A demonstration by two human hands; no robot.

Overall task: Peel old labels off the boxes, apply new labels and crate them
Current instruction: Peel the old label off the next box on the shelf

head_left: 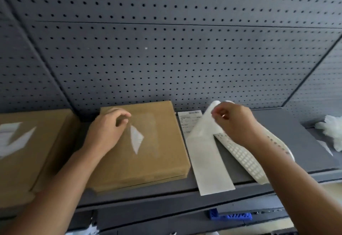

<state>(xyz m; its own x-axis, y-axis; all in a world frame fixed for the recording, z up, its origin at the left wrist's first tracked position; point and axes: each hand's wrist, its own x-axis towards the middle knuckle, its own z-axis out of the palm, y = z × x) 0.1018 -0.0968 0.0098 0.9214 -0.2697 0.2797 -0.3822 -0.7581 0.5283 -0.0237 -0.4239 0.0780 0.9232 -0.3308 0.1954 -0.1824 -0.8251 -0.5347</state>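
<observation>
Resting on the cardboard box (157, 158) at frame centre: left hand (105, 132), fingers curled at the torn label scrap (137, 139); whether it pinches the scrap cannot be told. Centre right: right hand (235, 121) pinching the lifted end of the white backing strip (209, 160).

A dark grey pegboard (166, 49) dotted with rows of small holes rises behind a grey tabletop (296, 127). Crumpled translucent white plastic (331, 131) lies at far right. A blue plastic object (231, 216) sits below the tabletop's front edge.
</observation>
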